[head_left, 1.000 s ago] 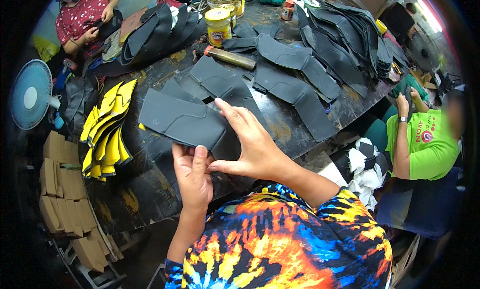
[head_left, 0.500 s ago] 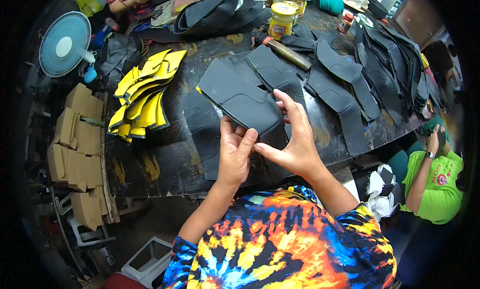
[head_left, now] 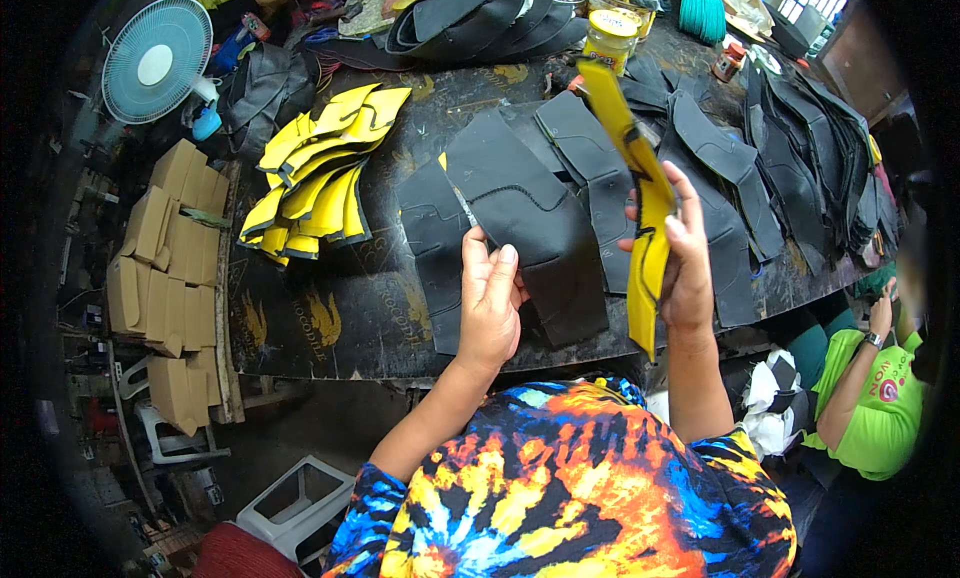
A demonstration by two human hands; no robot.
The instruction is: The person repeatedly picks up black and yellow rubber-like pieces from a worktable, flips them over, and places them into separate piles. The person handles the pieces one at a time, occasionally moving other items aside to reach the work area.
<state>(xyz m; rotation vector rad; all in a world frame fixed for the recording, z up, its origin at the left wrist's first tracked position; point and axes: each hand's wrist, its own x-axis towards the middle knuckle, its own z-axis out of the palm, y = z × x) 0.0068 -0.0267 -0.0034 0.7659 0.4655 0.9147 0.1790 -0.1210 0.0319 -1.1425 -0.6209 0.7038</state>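
Since the earlier frame, the right hand (head_left: 688, 268) has swung away from the left hand (head_left: 490, 303) and now carries a yellow piece (head_left: 650, 268), its bright face showing, while the left hand has stayed at the black panel (head_left: 520, 178). That panel lies just right of the yellow stack (head_left: 325, 173), and the raised piece is farther right of it. The left thumb and fingers pinch the panel's near left edge, thumb on top, probably to steady it. The right thumb and fingers clasp the yellow piece near its middle, tipped up on edge, perhaps to keep it clear of the panel. Right of the stack, beyond both hands, more dark panels (head_left: 815, 158) lie overlapped, seemingly to save space.
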